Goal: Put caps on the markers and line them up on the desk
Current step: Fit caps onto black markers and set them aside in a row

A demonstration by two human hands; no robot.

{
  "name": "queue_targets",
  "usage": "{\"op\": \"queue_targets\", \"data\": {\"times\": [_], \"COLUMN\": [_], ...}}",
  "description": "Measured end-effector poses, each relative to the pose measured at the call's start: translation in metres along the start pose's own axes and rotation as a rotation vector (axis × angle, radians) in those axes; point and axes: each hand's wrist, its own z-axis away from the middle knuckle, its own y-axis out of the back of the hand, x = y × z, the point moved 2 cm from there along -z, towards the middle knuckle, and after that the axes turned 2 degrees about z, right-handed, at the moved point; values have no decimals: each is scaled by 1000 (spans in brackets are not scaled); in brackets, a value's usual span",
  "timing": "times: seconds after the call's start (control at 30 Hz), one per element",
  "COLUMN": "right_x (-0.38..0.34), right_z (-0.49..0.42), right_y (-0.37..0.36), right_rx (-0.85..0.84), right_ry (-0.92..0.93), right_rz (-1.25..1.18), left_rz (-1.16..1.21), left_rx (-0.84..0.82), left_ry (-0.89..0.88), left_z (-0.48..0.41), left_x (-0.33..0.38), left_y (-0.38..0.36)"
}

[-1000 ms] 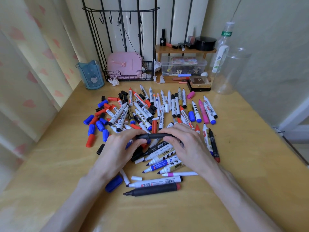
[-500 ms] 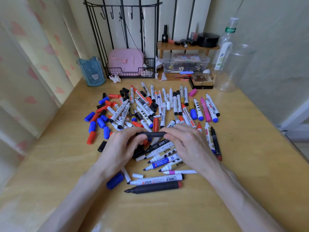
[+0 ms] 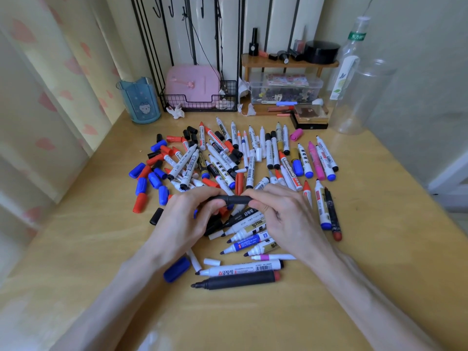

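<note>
A black marker lies level between both hands above the pile. My left hand pinches its left end and my right hand pinches its right end. Below and beyond them, a heap of uncapped and capped markers covers the wooden desk. Loose blue, red and black caps lie scattered at the left. Nearest me lie a black marker with a red end, a white marker and a blue cap.
At the back stand a blue pen cup, a wire rack with a pink box, a small wooden shelf over a clear box, and clear plastic bottles. A curtain hangs at the left.
My two hands have drawn closer together along the black marker, so less of it shows between them. The markers on the desk lie as before.
</note>
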Motion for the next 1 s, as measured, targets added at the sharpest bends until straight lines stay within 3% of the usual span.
{"op": "queue_targets", "data": {"times": [0.3, 0.53, 0.7, 0.83, 1.0], "right_x": [8, 17, 34, 68, 105], "right_z": [-6, 0, 2, 13, 39], "right_y": [9, 38, 67, 106, 138], "right_rx": [-102, -34, -14, 51, -97], "right_ry": [-56, -155, -368, -672, -1058], "right_rz": [51, 29, -114, 56, 338], "left_rz": [62, 162, 289, 261, 223], "left_rx": [-41, -18, 7, -59, -103], "left_ry": [-7, -48, -13, -16, -12], "left_z": [-11, -36, -56, -58, -55], "left_x": [0, 24, 45, 54, 59], "left_y": [-3, -28, -53, -71, -80]}}
